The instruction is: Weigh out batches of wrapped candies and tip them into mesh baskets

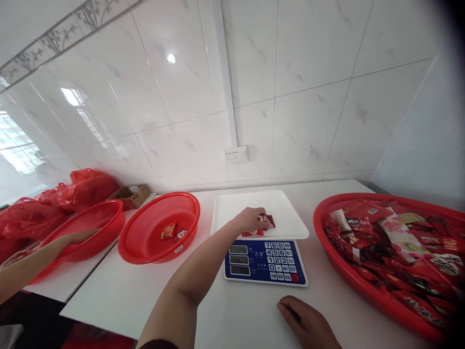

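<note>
My left hand (250, 220) reaches over the white scale tray (228, 206), its fingers closed on a small red snack packet (269, 220). Another red packet (254, 233) lies on the tray under that hand, partly hidden. Below the tray is the blue keypad panel (263, 261) of the digital scale, with three small displays. On the table in front of the scale rests my right hand (308, 322), fingers curled in and nothing visible in them. A large red basket (337, 264) full of mixed, mostly red snack packets (395, 242) stands at the right.
A red plastic basket (140, 237) with a few packets (167, 231) stands left of the scale. Farther left, a co-worker's hand (80, 236) reaches into another red basket (112, 220). Red plastic bags (87, 189) and a cardboard box (132, 196) sit by the tiled wall.
</note>
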`<act>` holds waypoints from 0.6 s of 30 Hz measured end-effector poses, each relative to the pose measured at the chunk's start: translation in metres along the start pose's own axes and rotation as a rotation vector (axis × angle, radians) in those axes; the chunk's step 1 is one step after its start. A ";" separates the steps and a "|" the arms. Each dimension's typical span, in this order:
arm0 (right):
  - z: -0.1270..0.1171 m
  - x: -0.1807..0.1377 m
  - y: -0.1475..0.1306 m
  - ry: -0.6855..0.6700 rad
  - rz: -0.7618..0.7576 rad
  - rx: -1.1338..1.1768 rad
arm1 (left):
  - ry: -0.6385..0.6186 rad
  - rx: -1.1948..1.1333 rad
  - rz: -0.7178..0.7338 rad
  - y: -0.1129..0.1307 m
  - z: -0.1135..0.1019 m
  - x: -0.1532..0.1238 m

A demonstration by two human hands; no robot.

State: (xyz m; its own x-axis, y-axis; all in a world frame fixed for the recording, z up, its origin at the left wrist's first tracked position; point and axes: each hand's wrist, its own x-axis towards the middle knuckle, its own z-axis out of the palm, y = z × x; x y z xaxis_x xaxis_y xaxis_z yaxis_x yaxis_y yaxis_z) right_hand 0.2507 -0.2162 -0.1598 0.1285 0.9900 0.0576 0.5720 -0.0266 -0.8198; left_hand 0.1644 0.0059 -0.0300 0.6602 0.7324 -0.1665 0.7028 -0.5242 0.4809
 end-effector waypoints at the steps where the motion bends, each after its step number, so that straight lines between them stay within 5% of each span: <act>1: 0.001 0.000 0.000 0.005 0.001 0.000 | 0.018 -0.004 -0.001 0.000 0.001 -0.002; 6: 0.002 -0.001 0.001 0.000 0.010 0.004 | 0.197 -0.027 -0.031 -0.013 -0.010 -0.027; 11: 0.000 -0.001 -0.001 -0.021 0.022 0.014 | 0.534 0.024 -0.192 -0.063 -0.059 -0.079; 15: -0.005 0.002 0.002 -0.116 0.027 -0.016 | 0.619 0.078 -0.372 -0.112 -0.088 -0.123; 18: -0.006 0.005 0.008 -0.179 0.014 -0.047 | 0.625 0.118 -0.481 -0.136 -0.087 -0.147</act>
State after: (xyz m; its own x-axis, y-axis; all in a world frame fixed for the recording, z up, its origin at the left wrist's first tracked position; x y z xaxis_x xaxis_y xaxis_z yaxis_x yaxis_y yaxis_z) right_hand 0.2610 -0.2123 -0.1621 -0.0072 0.9982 -0.0590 0.6090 -0.0424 -0.7921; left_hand -0.0515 0.0072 0.0034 0.0309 0.9798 0.1977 0.9196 -0.1054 0.3786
